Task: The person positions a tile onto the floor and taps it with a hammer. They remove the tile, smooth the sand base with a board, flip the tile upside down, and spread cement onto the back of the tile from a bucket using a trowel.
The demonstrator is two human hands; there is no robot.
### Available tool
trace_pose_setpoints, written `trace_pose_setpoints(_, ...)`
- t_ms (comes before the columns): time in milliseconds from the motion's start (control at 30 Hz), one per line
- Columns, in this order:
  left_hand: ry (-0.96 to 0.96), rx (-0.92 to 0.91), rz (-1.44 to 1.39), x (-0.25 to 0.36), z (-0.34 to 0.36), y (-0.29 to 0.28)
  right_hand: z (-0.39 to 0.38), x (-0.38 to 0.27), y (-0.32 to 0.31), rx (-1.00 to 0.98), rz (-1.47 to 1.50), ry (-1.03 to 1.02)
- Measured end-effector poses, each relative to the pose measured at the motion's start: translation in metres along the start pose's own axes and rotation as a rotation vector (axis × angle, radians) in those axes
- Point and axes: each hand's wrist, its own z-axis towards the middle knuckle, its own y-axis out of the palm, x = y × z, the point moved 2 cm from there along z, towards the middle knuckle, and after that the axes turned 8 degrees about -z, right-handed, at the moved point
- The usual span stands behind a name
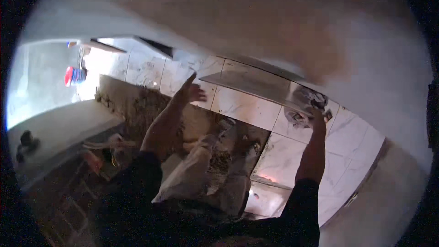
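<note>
Long, flat, tile-like strip (pixel 247 87) lies ahead of the person, between the two hands and close to the pale wall (pixel 388 64). Its long axis runs slantwise, from a pointed left end farther away to a right end that comes a little nearer the body. The relation that matters most is how each end stands to its hand: the right hand (pixel 318 115) is at the right end and looks to be touching it, so it is the nearer of the two. Blur and the dim light hide its fingers, and I cannot tell whether they are closed on the edge or only resting there. The left hand (pixel 192 93) is open, fingers spread and holding nothing, just beside the left end; whether its thumb touches the strip is not clear.

Counted: one strip, two bare hands, two trousered legs (pixel 190 174) over the brown, rough ground. One round, greyish thing (pixel 296 118) lies by the right hand, its kind hard to make out. One red and blue cylinder (pixel 75 77) stands far off to the left, near the bright patch. Two dark, angular pieces (pixel 156 47) show along the far wall side. White, marbled floor tiles (pixel 247 105) run in rows under the strip, several of them, too partly covered to count exactly
</note>
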Motion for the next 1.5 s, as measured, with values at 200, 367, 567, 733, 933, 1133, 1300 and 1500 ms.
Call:
trace_pose_setpoints(200, -0.035, -0.496, -0.294, -0.017, 0.018, 0.030, -0.015, -0.010, -0.024, -0.200, -0.675, -0.090)
trace_pose_setpoints(367, 0.094, -0.336, -0.279, -0.047, 0.008, 0.007, 0.004, 0.012, -0.008, -0.046, -0.932, -0.532)
trace_pose_setpoints(567, 0.439, -0.937, 0.036, -0.057, 0.041, -0.073, 0.007, 0.145, -0.023, 0.040, -1.596, -0.292)
trace_pose_setpoints(733, 1.200, -0.757, 0.918, -0.089, 0.026, -0.096, -0.150, 0.201, 0.021, -0.071, -1.493, 0.067)
trace_pose_setpoints(933, 1.290, -0.709, 1.471, -0.151, -0.097, -0.035, -0.401, 0.297, 0.038, -0.198, -1.710, -0.274)
trace_pose_setpoints(1133, 0.988, -0.978, 2.086, -0.112, -0.372, 0.099, -0.621, 0.319, 0.114, -0.018, -1.412, 0.083)
trace_pose_setpoints(1300, 0.732, -1.326, 1.999, -0.136, -0.446, 0.126, -0.688, 0.344, 0.190, 0.148, -1.113, 0.267)
trace_pose_setpoints(1500, -0.508, -0.907, 1.187, -0.280, -0.353, 0.071, -0.711, 0.395, 0.294, 0.418, -0.688, 0.390)
